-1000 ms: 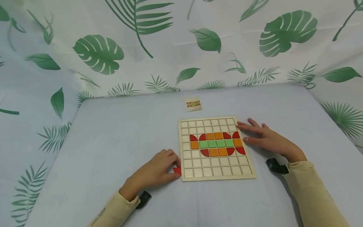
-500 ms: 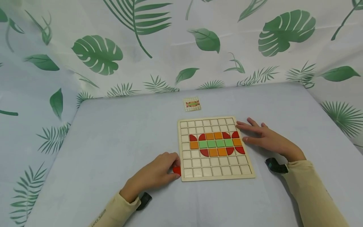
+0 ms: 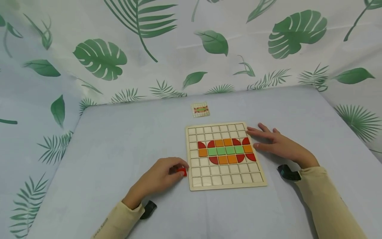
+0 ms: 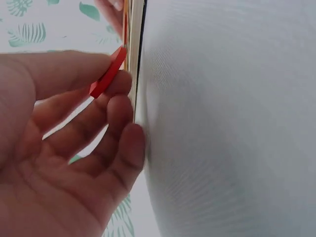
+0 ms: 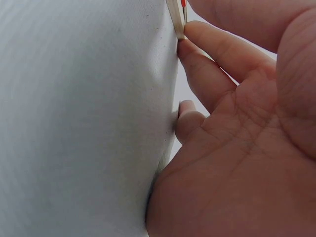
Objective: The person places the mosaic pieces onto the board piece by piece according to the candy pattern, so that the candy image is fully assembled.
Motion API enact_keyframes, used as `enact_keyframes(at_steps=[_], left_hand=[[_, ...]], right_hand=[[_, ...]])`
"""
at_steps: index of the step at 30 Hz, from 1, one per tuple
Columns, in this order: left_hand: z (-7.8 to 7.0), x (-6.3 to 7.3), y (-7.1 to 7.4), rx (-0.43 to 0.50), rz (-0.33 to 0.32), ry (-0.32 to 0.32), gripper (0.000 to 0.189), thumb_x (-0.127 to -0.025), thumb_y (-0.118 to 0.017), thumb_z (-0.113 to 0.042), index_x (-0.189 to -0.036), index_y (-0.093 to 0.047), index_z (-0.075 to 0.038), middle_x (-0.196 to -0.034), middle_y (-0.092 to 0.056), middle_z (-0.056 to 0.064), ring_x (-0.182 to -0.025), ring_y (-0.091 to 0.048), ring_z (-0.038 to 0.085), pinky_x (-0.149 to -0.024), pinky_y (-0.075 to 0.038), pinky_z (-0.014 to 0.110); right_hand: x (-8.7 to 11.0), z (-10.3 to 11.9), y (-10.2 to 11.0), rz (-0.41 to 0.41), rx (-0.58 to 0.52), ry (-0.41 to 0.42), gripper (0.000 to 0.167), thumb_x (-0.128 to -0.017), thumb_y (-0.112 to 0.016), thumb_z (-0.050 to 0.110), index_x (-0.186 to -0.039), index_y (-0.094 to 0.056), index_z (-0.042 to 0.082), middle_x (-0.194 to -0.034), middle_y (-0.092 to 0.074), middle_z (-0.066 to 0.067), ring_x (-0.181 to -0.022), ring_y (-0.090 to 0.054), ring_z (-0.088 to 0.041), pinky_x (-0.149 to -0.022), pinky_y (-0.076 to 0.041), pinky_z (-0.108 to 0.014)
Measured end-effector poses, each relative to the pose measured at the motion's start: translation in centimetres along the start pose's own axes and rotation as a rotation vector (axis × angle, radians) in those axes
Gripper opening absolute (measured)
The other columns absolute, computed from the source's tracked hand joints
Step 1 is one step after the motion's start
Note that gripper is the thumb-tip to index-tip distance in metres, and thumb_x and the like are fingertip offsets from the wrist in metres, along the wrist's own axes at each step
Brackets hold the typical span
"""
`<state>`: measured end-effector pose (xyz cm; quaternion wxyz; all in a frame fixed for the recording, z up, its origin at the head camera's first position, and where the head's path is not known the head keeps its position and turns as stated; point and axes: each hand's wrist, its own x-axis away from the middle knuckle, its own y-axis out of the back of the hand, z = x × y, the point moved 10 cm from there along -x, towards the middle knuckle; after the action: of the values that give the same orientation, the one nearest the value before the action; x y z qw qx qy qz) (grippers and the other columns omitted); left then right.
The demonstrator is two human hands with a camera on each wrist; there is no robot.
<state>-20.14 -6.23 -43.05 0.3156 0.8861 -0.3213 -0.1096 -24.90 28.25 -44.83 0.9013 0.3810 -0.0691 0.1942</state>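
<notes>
A pale wooden grid board (image 3: 221,171) lies flat on the table, with red, orange and green tiles forming a candy-like pattern in its middle rows. Just off its left edge, my left hand (image 3: 159,174) pinches a red tile (image 4: 108,74) between thumb and fingers; the left wrist view shows the tile tilted on its edge. The tile's full outline is partly hidden by the fingers. At the board's right edge rests my right hand (image 3: 282,146), fingers spread and fairly straight, the fingertips touching the rim. Nothing is held in it.
Behind the board lies a small pattern card (image 3: 200,109) printed with a similar candy design. A pale cloth (image 3: 125,132) covers the table. Leaf-printed fabric (image 3: 167,36) hangs at the back and sides.
My left hand has picked up the red tile from beside the board's lower left edge and moved it slightly away and up along the edge. The right hand stays at the board.
</notes>
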Motion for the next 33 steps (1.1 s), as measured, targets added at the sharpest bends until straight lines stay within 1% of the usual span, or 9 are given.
enact_keyframes(at_steps=[2,6,8,11,19,23,26,28,33], left_hand=[[0.3,-0.1,0.7,0.028,-0.065,0.035,0.017,-0.099,-0.074,-0.005,-0.113,-0.077,-0.013,-0.095,-0.07,-0.012,-0.087,-0.063,0.011,-0.079,-0.053,0.031],[1.2,0.0,1.7,0.12,-0.167,0.153,0.011,-0.097,-0.076,-0.007,-0.105,-0.079,-0.014,-0.092,-0.074,-0.011,-0.087,-0.067,0.011,-0.083,-0.055,0.033],[1.6,0.0,1.8,0.176,-0.191,0.201,0.01,-0.098,-0.077,-0.008,-0.105,-0.079,-0.014,-0.093,-0.076,-0.009,-0.089,-0.069,0.012,-0.085,-0.056,0.034],[1.7,-0.1,1.8,0.241,-0.203,0.231,0.009,-0.098,-0.078,-0.009,-0.107,-0.079,-0.012,-0.095,-0.077,-0.005,-0.089,-0.071,0.014,-0.083,-0.056,0.033],[0.2,-1.7,1.8,0.371,-0.182,0.196,0.012,-0.1,-0.077,-0.009,-0.112,-0.078,-0.007,-0.099,-0.078,0.002,-0.089,-0.074,0.02,-0.083,-0.06,0.034],[-1.0,-3.0,2.1,0.401,-0.194,0.159,0.013,-0.1,-0.077,-0.01,-0.112,-0.077,-0.007,-0.099,-0.078,0.003,-0.09,-0.074,0.022,-0.085,-0.06,0.037],[-1.4,-4.0,1.6,0.412,-0.191,0.145,0.013,-0.099,-0.077,-0.008,-0.112,-0.077,-0.007,-0.1,-0.077,0.003,-0.09,-0.074,0.02,-0.085,-0.06,0.035],[-1.5,-4.5,0.9,0.4,-0.178,0.139,0.013,-0.099,-0.077,-0.007,-0.111,-0.077,-0.007,-0.1,-0.077,0.002,-0.09,-0.074,0.019,-0.084,-0.06,0.033],[-1.8,-5.5,-0.5,0.263,-0.142,0.114,0.009,-0.098,-0.076,-0.004,-0.106,-0.079,-0.008,-0.098,-0.076,-0.001,-0.089,-0.071,0.013,-0.082,-0.059,0.029]], right_hand=[[-0.1,0.1,0.1,0.0,0.006,0.008,0.067,-0.104,-0.071,0.034,-0.163,-0.047,0.012,-0.174,-0.026,-0.015,-0.162,0.005,-0.044,-0.121,0.015,-0.067],[-0.1,0.5,0.3,-0.004,0.021,0.035,0.066,-0.104,-0.071,0.031,-0.162,-0.048,0.01,-0.173,-0.029,-0.014,-0.162,0.003,-0.043,-0.122,0.015,-0.066],[-0.1,0.6,0.4,-0.006,0.028,0.042,0.065,-0.104,-0.071,0.031,-0.162,-0.048,0.01,-0.173,-0.03,-0.014,-0.163,0.002,-0.043,-0.122,0.015,-0.066],[-0.1,0.8,0.4,-0.006,0.031,0.041,0.065,-0.104,-0.071,0.032,-0.162,-0.049,0.011,-0.173,-0.031,-0.013,-0.163,0.002,-0.042,-0.122,0.015,-0.066],[0.0,0.4,0.2,-0.001,0.003,0.022,0.066,-0.103,-0.072,0.033,-0.162,-0.049,0.013,-0.174,-0.028,-0.013,-0.162,0.004,-0.043,-0.121,0.016,-0.068],[0.0,0.2,0.0,-0.005,0.0,0.012,0.067,-0.103,-0.072,0.034,-0.162,-0.048,0.013,-0.174,-0.027,-0.014,-0.162,0.005,-0.044,-0.121,0.015,-0.069],[0.1,0.1,-0.1,-0.006,-0.002,0.007,0.068,-0.103,-0.072,0.035,-0.163,-0.048,0.013,-0.175,-0.025,-0.016,-0.162,0.006,-0.045,-0.12,0.015,-0.07],[0.1,0.0,-0.2,-0.005,-0.008,-0.001,0.069,-0.103,-0.072,0.036,-0.163,-0.047,0.013,-0.175,-0.022,-0.017,-0.162,0.007,-0.046,-0.12,0.014,-0.071],[0.3,0.1,0.0,-0.01,-0.007,-0.006,0.069,-0.103,-0.072,0.036,-0.163,-0.046,0.014,-0.176,-0.02,-0.018,-0.161,0.008,-0.046,-0.12,0.014,-0.072]])
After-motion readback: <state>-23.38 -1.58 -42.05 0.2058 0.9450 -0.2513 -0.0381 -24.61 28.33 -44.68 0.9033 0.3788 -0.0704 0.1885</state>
